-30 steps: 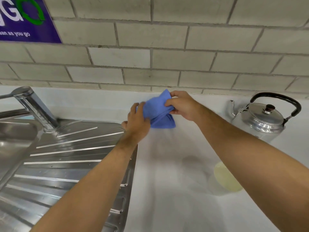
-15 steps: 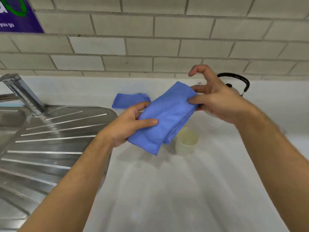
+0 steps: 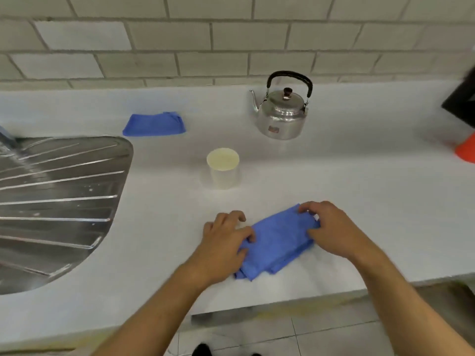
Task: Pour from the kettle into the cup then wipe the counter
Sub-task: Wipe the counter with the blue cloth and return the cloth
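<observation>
A folded blue cloth lies on the white counter near its front edge. My left hand grips the cloth's left end and my right hand pinches its right end. Both hands rest low on the counter. Behind them a pale cup stands upright, filled with a light liquid. The steel kettle with a black handle sits at the back, its spout pointing left.
A second blue cloth lies folded at the back left by the wall. The steel draining board of the sink fills the left. An orange object and a dark object sit at the right edge.
Both hands have brought the blue cloth from the air down onto the counter near the front edge. The view has pulled back and tilted down, showing the whole kettle and cup.
</observation>
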